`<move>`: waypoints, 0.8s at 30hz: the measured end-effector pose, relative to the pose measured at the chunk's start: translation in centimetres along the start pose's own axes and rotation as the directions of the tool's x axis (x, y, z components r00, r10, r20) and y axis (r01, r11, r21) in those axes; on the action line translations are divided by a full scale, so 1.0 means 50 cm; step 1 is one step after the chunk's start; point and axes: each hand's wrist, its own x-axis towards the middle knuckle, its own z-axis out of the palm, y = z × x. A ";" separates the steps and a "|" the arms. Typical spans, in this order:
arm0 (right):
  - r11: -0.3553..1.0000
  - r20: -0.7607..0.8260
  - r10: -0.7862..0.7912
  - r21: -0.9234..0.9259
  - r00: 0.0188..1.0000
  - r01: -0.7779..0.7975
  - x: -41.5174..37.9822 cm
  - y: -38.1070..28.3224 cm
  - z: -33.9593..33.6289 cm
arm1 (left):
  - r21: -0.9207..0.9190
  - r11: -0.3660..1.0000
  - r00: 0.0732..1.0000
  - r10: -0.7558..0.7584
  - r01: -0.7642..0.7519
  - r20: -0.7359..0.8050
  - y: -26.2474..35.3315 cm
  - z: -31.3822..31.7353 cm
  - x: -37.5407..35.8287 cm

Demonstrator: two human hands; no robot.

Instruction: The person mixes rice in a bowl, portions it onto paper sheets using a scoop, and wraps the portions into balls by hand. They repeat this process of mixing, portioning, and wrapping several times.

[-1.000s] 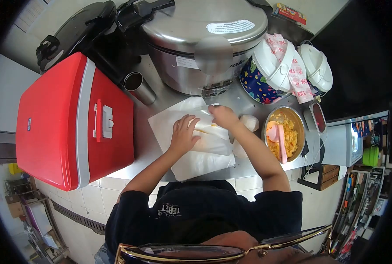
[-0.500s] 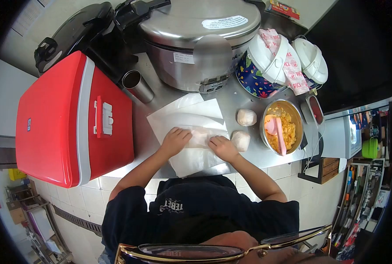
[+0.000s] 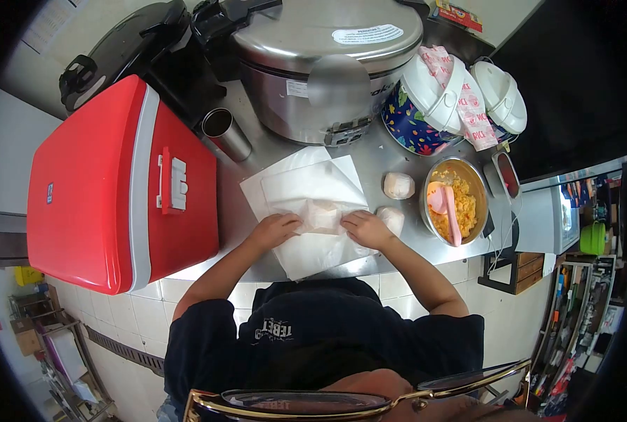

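Note:
A small parcel in white paper sits between my hands, with its sides rolled or folded in. My left hand pinches the paper at the parcel's left end, fingers curled. At the other end my right hand is closed on the paper too. Beneath lies a stack of white paper sheets, fanned at the top. One wrapped bundle stands to the right, and a second wrapped bundle is partly hidden behind my right hand. What the parcel holds cannot be seen.
Right of the bundles is a metal bowl of yellow food with a pink spatula. A red cooler box stands left, near a steel cup. Behind are a large rice cooker and flower-patterned containers with white lids.
The long paper flap has become a compact parcel, its ends drawn in by my hands. My hands have stayed close to the same spot, and the view has shifted slightly.

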 end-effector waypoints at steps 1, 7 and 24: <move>1.000 0.000 -0.003 -0.003 1.000 0.003 -0.001 0.004 0.003 | -0.043 0.997 0.998 -0.065 0.066 0.014 -0.007 0.011 -0.001; 0.916 -0.030 0.367 0.186 0.930 -0.356 0.022 0.005 0.021 | -0.232 0.801 0.824 -0.567 0.551 -0.002 0.022 0.008 0.059; 0.807 -0.196 0.590 0.182 0.783 -0.562 0.088 -0.036 0.027 | 0.280 0.947 0.987 -0.162 0.155 0.000 0.011 0.029 0.086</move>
